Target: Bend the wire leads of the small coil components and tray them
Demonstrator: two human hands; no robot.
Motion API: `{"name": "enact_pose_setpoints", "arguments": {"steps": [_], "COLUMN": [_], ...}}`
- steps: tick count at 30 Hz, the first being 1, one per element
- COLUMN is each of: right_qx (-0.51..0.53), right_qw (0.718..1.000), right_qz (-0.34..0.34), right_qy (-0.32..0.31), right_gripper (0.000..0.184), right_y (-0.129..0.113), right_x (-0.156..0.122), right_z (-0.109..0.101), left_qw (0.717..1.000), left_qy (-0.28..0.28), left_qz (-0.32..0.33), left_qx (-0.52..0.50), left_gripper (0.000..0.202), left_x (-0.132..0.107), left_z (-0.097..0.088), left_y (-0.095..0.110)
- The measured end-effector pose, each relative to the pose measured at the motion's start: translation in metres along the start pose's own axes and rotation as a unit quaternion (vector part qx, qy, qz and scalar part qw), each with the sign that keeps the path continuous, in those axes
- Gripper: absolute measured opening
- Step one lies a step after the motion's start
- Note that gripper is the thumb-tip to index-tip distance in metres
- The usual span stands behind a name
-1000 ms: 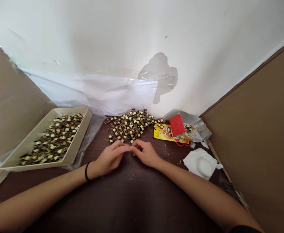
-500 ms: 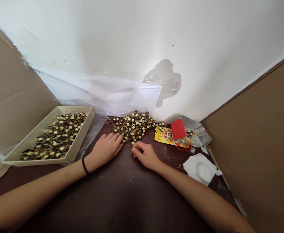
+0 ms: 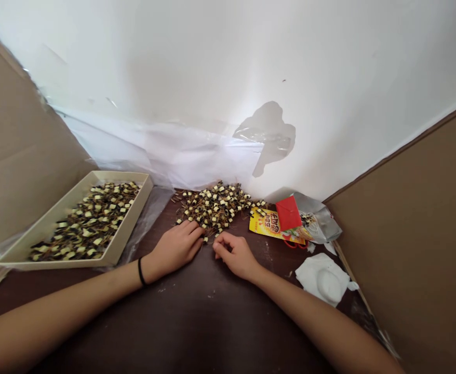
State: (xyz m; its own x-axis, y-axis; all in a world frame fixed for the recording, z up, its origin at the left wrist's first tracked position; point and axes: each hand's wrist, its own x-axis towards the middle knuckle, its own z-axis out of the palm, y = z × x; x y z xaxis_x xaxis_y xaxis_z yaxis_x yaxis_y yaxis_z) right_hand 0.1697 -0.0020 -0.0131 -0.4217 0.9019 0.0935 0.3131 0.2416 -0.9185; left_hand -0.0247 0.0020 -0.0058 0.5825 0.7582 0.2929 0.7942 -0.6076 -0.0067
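Observation:
A heap of small black parts with pale yellow bands and thin brownish leads (image 3: 216, 205) lies on the dark table against the wall. My left hand (image 3: 175, 246) rests palm down at the heap's near left edge, fingers stretched out and touching the nearest parts; a black band circles its wrist. Just right of it, my right hand (image 3: 236, 254) is closed on the table, with thumb and fingers curled together. Whatever is between those fingertips is hidden. A few loose parts (image 3: 205, 240) lie in the gap between both hands.
At left stands a cream tray (image 3: 113, 254) holding many similar parts. To the right lie a yellow packet (image 3: 263, 222), a red paper piece (image 3: 288, 213), a silver pouch (image 3: 323, 221), red-handled scissors (image 3: 295, 245) and a crumpled white tissue (image 3: 317, 272). Cardboard panels (image 3: 418, 223) flank the table.
My left hand has slid slightly right and toward me, and a few parts now lie closer between the hands. My right hand stays curled in nearly the same place. The view has shifted slightly.

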Motion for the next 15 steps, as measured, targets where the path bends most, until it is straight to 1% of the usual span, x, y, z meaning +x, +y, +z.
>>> {"name": "enact_pose_setpoints", "arguments": {"steps": [3,6,9,11,13,15], "right_qx": [0.011,0.018,-0.039,-0.103,-0.157,-0.198], "right_qw": [1.000,0.997,0.991,0.984,0.976,0.968], "right_qz": [0.009,0.010,-0.026,-0.063,-0.095,-0.113], "right_qy": [0.010,0.069,0.127,0.132,0.117,0.102], "right_gripper": [0.015,0.018,0.012,0.009,0.010,0.012], "right_y": [0.001,0.002,0.004,0.006,0.009,0.011], "right_x": [-0.001,-0.002,-0.002,-0.001,-0.001,-0.002], "right_z": [0.001,0.002,0.003,0.004,0.005,0.006], "left_qw": [1.000,0.999,0.999,0.997,0.994,0.992], "left_qy": [-0.001,-0.004,-0.004,-0.007,-0.010,-0.014], "left_qz": [-0.016,-0.019,-0.017,-0.017,-0.018,-0.014], "left_qx": [-0.014,-0.028,-0.051,-0.079,-0.109,-0.128], "left_gripper": [0.015,0.017,0.018,0.019,0.020,0.020], "left_x": [0.000,0.001,0.001,0.001,0.001,0.001], "left_z": [0.001,0.003,0.003,0.002,0.000,-0.002], "left_y": [0.000,-0.002,-0.003,-0.003,-0.002,-0.001]}}
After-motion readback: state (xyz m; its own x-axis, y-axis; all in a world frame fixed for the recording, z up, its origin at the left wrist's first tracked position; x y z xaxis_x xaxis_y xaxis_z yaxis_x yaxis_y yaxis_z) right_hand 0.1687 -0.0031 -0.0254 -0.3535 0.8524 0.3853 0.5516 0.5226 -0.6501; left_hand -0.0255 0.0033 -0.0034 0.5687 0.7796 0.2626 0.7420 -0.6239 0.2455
